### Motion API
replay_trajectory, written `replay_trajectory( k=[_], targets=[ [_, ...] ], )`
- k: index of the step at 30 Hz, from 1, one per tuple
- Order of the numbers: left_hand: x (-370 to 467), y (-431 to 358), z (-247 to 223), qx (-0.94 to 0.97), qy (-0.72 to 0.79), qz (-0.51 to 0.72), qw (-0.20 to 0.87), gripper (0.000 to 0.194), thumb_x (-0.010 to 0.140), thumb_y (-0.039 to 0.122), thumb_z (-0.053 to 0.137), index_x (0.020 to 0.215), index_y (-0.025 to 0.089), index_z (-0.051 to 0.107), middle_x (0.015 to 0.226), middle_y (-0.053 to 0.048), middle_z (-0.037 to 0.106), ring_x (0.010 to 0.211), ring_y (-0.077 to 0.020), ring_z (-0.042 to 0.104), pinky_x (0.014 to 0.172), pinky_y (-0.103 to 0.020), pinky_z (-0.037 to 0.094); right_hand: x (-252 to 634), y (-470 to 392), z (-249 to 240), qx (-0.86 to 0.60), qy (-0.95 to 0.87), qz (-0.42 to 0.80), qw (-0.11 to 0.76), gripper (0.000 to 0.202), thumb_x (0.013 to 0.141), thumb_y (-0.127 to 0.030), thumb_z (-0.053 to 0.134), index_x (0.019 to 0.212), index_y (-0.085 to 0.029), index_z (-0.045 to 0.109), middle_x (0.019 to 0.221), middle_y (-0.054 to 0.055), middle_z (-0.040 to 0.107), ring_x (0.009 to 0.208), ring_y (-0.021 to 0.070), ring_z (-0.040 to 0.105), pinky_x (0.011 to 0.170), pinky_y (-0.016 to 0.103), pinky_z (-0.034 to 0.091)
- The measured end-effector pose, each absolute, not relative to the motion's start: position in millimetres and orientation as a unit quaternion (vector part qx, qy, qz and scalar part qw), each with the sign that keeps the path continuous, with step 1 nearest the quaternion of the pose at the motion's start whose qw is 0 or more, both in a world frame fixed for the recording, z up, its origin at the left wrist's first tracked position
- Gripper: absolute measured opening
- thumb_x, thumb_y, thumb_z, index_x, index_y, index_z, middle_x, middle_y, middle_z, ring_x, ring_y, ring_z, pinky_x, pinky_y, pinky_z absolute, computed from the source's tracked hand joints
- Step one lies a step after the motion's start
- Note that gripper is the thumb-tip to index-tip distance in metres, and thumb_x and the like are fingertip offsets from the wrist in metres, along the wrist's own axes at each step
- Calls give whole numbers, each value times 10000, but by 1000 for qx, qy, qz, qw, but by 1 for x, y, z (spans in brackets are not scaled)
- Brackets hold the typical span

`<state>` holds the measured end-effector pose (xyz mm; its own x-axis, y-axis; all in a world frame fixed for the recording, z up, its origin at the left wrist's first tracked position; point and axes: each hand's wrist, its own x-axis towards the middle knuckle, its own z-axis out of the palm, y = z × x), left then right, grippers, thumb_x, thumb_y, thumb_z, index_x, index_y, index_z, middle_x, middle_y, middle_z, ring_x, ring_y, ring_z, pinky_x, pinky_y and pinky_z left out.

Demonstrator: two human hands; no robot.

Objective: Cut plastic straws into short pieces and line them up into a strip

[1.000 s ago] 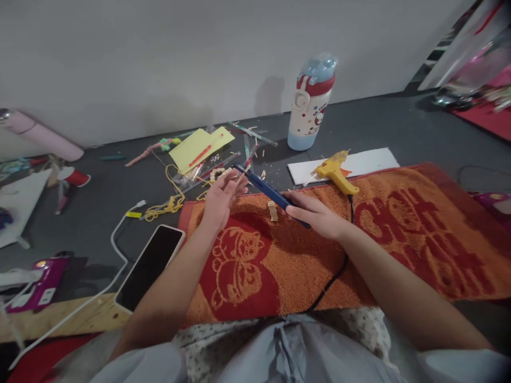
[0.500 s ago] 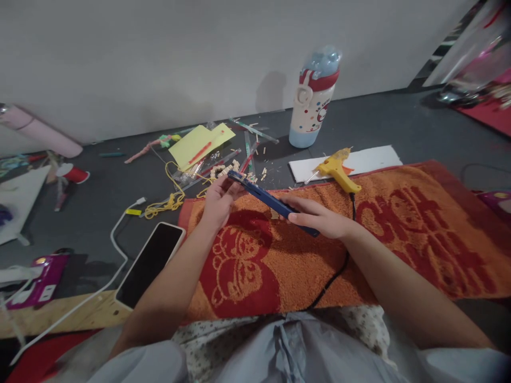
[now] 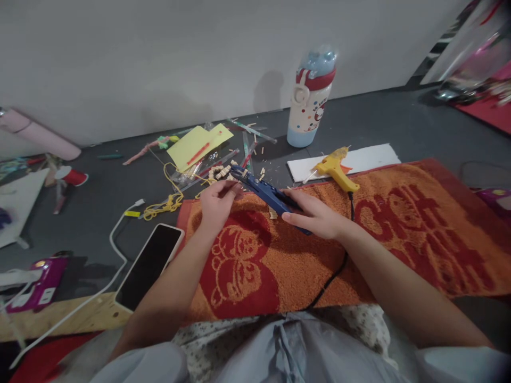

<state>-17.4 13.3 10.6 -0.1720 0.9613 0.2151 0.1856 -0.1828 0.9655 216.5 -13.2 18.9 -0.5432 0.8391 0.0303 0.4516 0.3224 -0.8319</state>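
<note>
My right hand (image 3: pixel 317 213) grips the lower end of a long blue hand tool (image 3: pixel 268 196), thumb on top. The tool is tilted, its far end pointing up and left, and its two long arms look parted. A small beige piece (image 3: pixel 244 173) shows near the far end. My left hand (image 3: pixel 217 205) is pinched closed just below that end; what its fingers hold is too small to make out. Behind the tip lies a curved row of small beige pieces (image 3: pixel 219 171). An orange and red towel (image 3: pixel 311 266) lies beneath both hands, with a few beige pieces (image 3: pixel 273 213) on it.
A yellow glue gun (image 3: pixel 335 167) rests on a white board (image 3: pixel 375 158). A drink bottle (image 3: pixel 311 101) stands behind. Yellow paper (image 3: pixel 191 146), plastic strips and yellow cord (image 3: pixel 165 206) lie left of centre. A phone (image 3: pixel 149 266) and white cable (image 3: pixel 115 234) are near my left arm.
The blue tool has turned and its arms now look apart, showing more of its inside. My left hand has shifted slightly down and left, off the tool's far end.
</note>
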Motion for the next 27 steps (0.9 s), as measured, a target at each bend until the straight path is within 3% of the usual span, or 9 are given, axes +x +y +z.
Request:
replay_trajectory(
  k=[6, 14, 22, 27],
  targets=[
    [-19, 10, 18, 574, 542, 517, 331, 195, 707, 322, 691, 675, 133, 657, 534, -4, 640, 465, -111, 587, 488, -215, 481, 217, -13, 23, -416, -791, 386, 228, 547, 851, -544, 469, 1204, -127, 493, 1093, 147, 619, 1030, 308, 582, 896, 445, 455],
    [-26, 15, 18, 575, 459, 515, 438, 332, 673, 448, 730, 639, 133, 630, 478, 12, 574, 373, -79, 521, 392, -190, 438, 221, -12, 19, -393, -792, 401, 240, 557, 854, -525, 488, 1256, -139, 472, 1211, 147, 599, 1100, 309, 572, 914, 437, 463],
    [-32, 13, 19, 504, 415, 494, 575, 322, 620, 405, 782, 598, 123, 629, 462, 22, 539, 330, -60, 472, 318, -170, 401, 225, -11, 18, -345, -788, 444, 252, 593, 860, -489, 499, 1332, -135, 437, 1309, 137, 555, 1185, 298, 534, 980, 429, 437],
    [-31, 16, 17, 506, 424, 484, 574, 324, 628, 409, 778, 612, 128, 616, 477, 26, 554, 345, -62, 494, 351, -172, 434, 225, -10, 15, -340, -784, 455, 249, 571, 870, -482, 493, 1344, -171, 428, 1291, 109, 572, 1177, 280, 542, 983, 425, 437]
  ],
)
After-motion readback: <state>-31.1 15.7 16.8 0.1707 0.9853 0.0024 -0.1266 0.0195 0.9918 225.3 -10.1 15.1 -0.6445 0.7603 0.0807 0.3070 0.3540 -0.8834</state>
